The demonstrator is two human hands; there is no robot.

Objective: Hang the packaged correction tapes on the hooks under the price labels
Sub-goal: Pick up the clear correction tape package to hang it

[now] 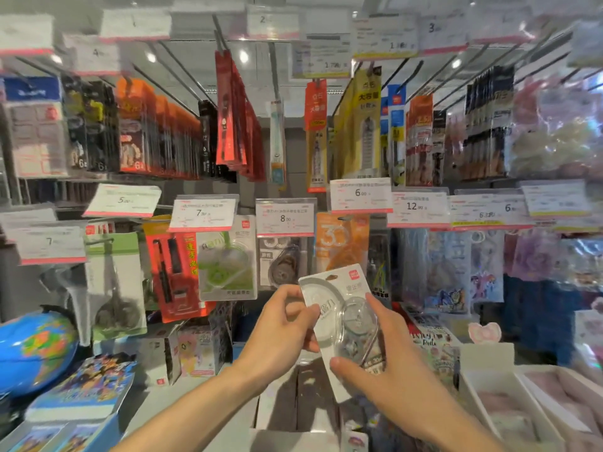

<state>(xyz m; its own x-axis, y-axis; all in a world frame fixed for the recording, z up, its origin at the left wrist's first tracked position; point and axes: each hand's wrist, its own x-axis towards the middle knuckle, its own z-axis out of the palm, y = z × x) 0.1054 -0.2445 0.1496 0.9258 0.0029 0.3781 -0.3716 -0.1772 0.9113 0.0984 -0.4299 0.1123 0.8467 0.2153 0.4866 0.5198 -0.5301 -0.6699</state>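
Your left hand [283,324] and right hand [378,360] both pinch one packaged correction tape [342,316], the left at its side edge and the right around its lower blister, holding it tilted in front of the display. It sits below the 8.00 price label [285,216], near the grey correction tape [283,262] already hanging there. A green pack [226,265] hangs just left, under the 7 label [203,213].

Price labels [285,216] blurred, fine print unreadable; hooks hidden behind labels
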